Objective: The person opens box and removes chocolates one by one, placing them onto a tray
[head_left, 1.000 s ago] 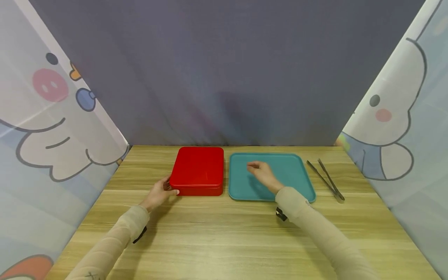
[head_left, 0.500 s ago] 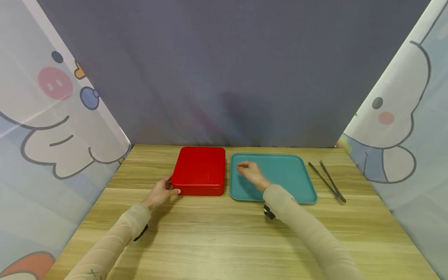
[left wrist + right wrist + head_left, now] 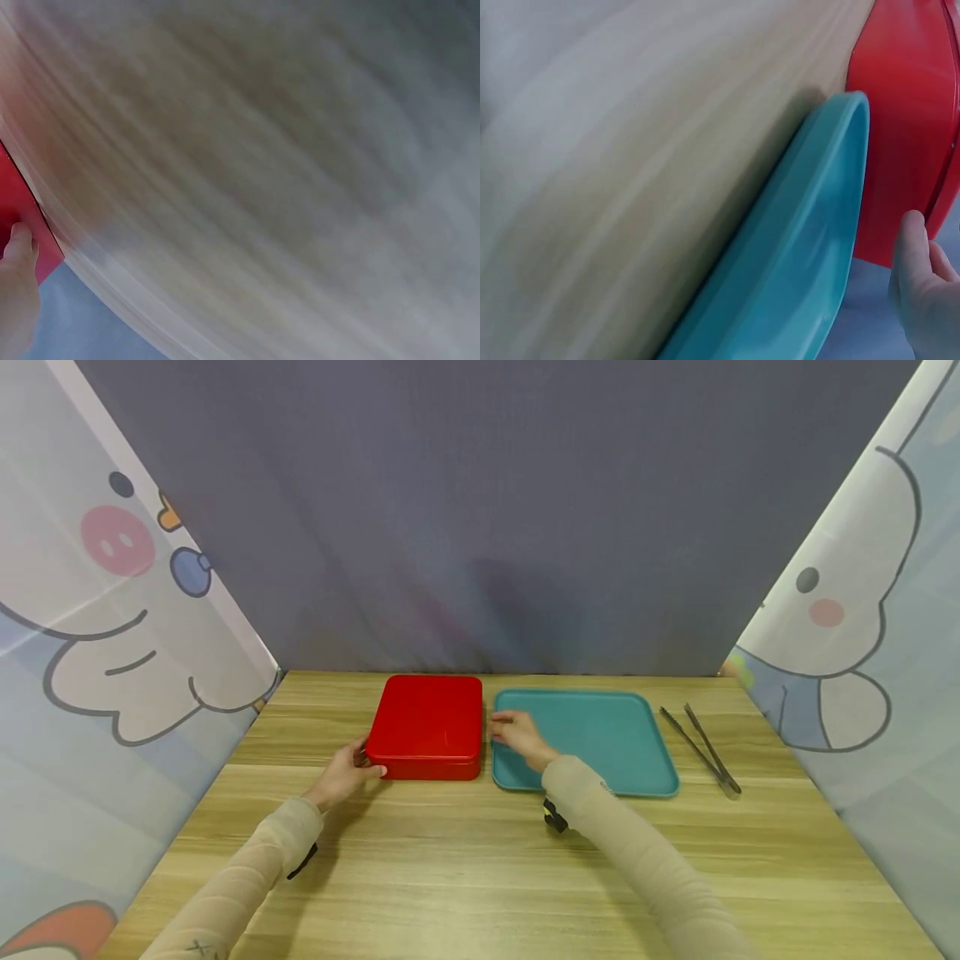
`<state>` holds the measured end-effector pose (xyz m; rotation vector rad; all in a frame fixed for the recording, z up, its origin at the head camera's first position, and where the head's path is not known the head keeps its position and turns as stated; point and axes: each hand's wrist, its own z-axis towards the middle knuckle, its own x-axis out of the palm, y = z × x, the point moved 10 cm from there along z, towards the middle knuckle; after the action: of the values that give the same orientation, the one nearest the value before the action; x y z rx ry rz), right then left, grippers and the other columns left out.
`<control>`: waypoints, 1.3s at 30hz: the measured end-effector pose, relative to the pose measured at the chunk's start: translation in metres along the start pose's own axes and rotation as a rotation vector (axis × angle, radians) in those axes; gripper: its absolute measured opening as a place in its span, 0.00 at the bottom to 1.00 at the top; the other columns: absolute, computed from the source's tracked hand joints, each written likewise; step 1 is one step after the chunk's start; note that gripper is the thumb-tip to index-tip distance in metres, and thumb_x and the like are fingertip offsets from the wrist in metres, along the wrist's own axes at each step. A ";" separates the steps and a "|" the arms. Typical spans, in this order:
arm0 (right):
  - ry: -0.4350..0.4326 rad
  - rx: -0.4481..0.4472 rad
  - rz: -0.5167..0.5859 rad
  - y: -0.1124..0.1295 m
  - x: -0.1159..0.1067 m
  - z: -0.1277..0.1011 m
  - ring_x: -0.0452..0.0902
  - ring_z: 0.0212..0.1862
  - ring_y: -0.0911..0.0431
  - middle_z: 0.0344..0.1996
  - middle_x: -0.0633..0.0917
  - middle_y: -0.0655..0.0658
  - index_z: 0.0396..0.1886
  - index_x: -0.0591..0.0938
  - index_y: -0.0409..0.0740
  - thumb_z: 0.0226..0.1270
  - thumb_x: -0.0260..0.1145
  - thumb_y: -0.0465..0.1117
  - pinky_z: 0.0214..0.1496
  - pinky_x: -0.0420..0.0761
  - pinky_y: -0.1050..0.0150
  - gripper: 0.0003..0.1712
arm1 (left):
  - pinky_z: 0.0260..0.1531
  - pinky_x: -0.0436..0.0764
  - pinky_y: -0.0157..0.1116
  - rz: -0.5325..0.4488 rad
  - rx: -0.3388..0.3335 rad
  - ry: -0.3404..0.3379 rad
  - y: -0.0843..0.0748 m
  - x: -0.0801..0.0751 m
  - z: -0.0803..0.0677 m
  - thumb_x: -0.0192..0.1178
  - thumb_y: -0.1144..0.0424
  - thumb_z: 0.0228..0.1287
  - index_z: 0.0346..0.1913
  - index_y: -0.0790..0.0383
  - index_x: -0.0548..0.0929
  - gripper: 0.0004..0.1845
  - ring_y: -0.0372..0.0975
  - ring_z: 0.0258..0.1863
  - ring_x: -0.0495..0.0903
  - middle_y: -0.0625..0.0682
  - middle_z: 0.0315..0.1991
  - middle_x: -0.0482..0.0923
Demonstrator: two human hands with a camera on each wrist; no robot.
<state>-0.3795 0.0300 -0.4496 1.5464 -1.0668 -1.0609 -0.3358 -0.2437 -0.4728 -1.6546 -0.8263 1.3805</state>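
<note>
A red lidded box (image 3: 426, 718) sits on the wooden table, left of the teal tray (image 3: 600, 739). At the box's front left corner, my left hand (image 3: 345, 774) grips it, thumb on the front face and fingers along the left side. In the left wrist view that thumb lies against the red box (image 3: 22, 210). My right hand (image 3: 521, 737) hovers over the tray's left edge, fingers bent slightly towards the box's right side. The right wrist view has its thumb (image 3: 913, 240) beside the lid seam of the box (image 3: 904, 135); contact cannot be made out.
Metal tongs (image 3: 701, 750) lie spread to the right of the tray. A dark grey curtain (image 3: 480, 518) hangs behind the table (image 3: 450, 868), and printed cartoon panels stand on both sides. Only a narrow gap separates box and tray.
My right hand has moved left across the tray, towards the box's right side. The left hand stays at the box's corner, and the box has not moved on the table.
</note>
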 end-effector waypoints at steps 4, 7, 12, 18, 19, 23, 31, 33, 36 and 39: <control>-0.016 0.036 0.061 -0.006 0.006 0.006 0.74 0.55 0.44 0.54 0.76 0.33 0.59 0.71 0.30 0.66 0.55 0.32 0.57 0.75 0.55 0.22 | 0.61 0.65 0.50 0.001 -0.007 -0.003 0.001 0.000 0.001 0.62 0.67 0.57 0.69 0.75 0.48 0.43 0.57 0.63 0.62 0.70 0.65 0.59; -0.020 0.058 0.090 -0.008 0.008 0.008 0.75 0.54 0.44 0.53 0.76 0.33 0.59 0.71 0.31 0.66 0.55 0.32 0.57 0.75 0.55 0.21 | 0.61 0.65 0.50 -0.002 -0.014 0.001 0.002 0.001 0.001 0.62 0.67 0.57 0.69 0.74 0.48 0.43 0.57 0.63 0.62 0.69 0.65 0.59; -0.026 0.077 0.119 -0.011 0.010 0.011 0.74 0.55 0.45 0.55 0.75 0.34 0.59 0.70 0.30 0.66 0.54 0.32 0.57 0.75 0.55 0.22 | 0.61 0.66 0.49 0.000 -0.018 -0.007 0.001 0.001 0.001 0.62 0.66 0.57 0.69 0.74 0.49 0.43 0.57 0.63 0.64 0.69 0.65 0.60; -0.041 0.128 0.201 -0.017 0.010 0.014 0.76 0.48 0.50 0.52 0.76 0.35 0.58 0.71 0.30 0.65 0.55 0.31 0.56 0.76 0.58 0.21 | 0.61 0.66 0.49 -0.009 -0.019 -0.006 -0.001 0.001 0.000 0.62 0.67 0.57 0.69 0.74 0.49 0.43 0.57 0.63 0.64 0.69 0.65 0.60; -0.046 0.143 0.217 -0.018 0.010 0.014 0.75 0.47 0.52 0.51 0.77 0.36 0.58 0.71 0.30 0.65 0.56 0.31 0.56 0.76 0.59 0.21 | 0.61 0.66 0.49 -0.010 -0.019 -0.004 -0.001 0.001 0.000 0.62 0.67 0.57 0.69 0.74 0.49 0.43 0.57 0.63 0.63 0.69 0.65 0.59; -0.062 0.175 0.245 -0.020 0.009 0.014 0.74 0.42 0.55 0.45 0.78 0.41 0.57 0.72 0.33 0.64 0.58 0.32 0.54 0.77 0.61 0.21 | 0.61 0.65 0.49 -0.013 -0.020 -0.002 -0.001 0.001 0.001 0.62 0.67 0.57 0.69 0.75 0.48 0.43 0.57 0.63 0.63 0.69 0.65 0.59; -0.091 0.188 0.253 -0.020 0.011 0.012 0.74 0.38 0.58 0.48 0.79 0.41 0.57 0.73 0.33 0.61 0.62 0.34 0.52 0.78 0.63 0.24 | 0.61 0.65 0.49 -0.005 -0.025 0.001 0.000 0.001 0.000 0.62 0.66 0.58 0.69 0.75 0.48 0.43 0.57 0.64 0.62 0.69 0.65 0.59; -0.095 0.190 0.248 -0.020 0.011 0.011 0.74 0.38 0.58 0.51 0.78 0.40 0.58 0.72 0.34 0.60 0.63 0.33 0.49 0.78 0.66 0.25 | 0.61 0.65 0.49 -0.005 -0.024 -0.004 0.000 0.001 0.000 0.62 0.67 0.57 0.69 0.75 0.49 0.42 0.57 0.64 0.62 0.69 0.65 0.59; -0.106 0.202 0.254 -0.021 0.011 0.011 0.74 0.36 0.60 0.50 0.78 0.40 0.58 0.72 0.35 0.59 0.64 0.33 0.44 0.78 0.69 0.26 | 0.61 0.65 0.49 -0.005 -0.020 -0.005 0.000 0.001 0.001 0.62 0.67 0.57 0.69 0.75 0.50 0.42 0.56 0.63 0.62 0.69 0.65 0.60; -0.114 0.212 0.267 -0.021 0.012 0.011 0.73 0.33 0.60 0.48 0.79 0.41 0.58 0.73 0.36 0.58 0.64 0.32 0.40 0.77 0.71 0.26 | 0.62 0.65 0.49 -0.011 -0.017 -0.008 0.001 0.001 0.001 0.62 0.67 0.57 0.69 0.74 0.51 0.41 0.56 0.63 0.63 0.69 0.64 0.61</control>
<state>-0.3840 0.0202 -0.4734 1.4686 -1.4588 -0.8813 -0.3367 -0.2432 -0.4736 -1.6561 -0.8528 1.3763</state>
